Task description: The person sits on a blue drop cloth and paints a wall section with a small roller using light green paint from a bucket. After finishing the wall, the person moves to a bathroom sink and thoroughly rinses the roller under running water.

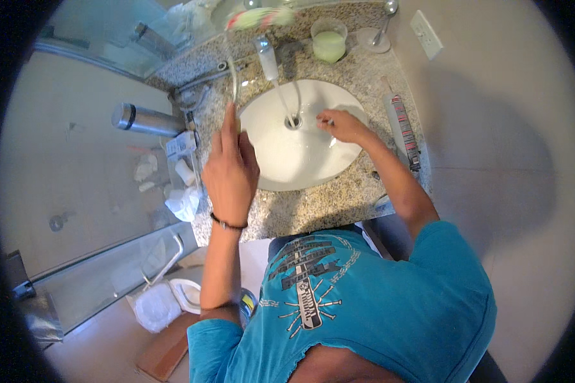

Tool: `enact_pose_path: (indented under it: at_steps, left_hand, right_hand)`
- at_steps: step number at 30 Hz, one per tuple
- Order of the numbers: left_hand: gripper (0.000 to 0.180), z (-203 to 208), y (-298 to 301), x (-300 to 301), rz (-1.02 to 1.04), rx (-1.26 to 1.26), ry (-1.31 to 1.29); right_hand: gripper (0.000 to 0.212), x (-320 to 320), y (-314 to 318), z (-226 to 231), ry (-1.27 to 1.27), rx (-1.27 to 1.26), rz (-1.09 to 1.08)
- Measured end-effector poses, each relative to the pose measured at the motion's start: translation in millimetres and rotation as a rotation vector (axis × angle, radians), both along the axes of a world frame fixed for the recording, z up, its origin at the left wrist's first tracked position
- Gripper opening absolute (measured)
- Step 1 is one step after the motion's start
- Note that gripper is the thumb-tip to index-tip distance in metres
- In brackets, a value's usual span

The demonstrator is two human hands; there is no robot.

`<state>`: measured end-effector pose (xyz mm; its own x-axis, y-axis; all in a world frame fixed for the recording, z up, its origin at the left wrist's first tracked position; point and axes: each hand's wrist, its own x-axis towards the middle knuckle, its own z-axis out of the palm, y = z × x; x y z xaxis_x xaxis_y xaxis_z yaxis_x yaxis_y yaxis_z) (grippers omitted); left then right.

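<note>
My left hand [229, 156] is closed around the handle of a paint roller [262, 18], raised above the left rim of the sink. The thin bent metal arm runs up from my fist to a whitish sleeve with green and red marks, blurred by motion. Over the white oval sink [275, 156] hovers my right hand [344, 126], its fingers loosely curled and slightly apart near the drain [292, 122]; I see nothing held in it. From the chrome faucet [266, 56], a stream of water falls into the sink.
Behind the sink stands a clear tub [329, 46] with pale green contents. A sealant cartridge [402, 133] lies on the granite counter's right side. At left are a steel flask [148, 120], small bottles and a plastic bag [184, 203]. A wall outlet [427, 35] is at upper right.
</note>
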<state>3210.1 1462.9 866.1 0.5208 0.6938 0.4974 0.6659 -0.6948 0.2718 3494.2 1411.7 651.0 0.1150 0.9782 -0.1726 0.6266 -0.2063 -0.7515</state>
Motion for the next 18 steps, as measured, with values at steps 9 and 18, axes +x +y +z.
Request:
enact_pose_path:
  at_steps: [9,18]
  left_hand:
    - [0.032,7.2,121.1,134.0,-0.211,0.165,0.567]
    - [0.023,8.2,142.5,226.8,-0.310,0.239,0.956]
  right_hand:
    - [0.036,-17.9,-20.0,-8.4,0.023,-0.022,-0.101]
    - [0.042,-26.9,-25.8,11.4,0.095,-0.068,-0.168]
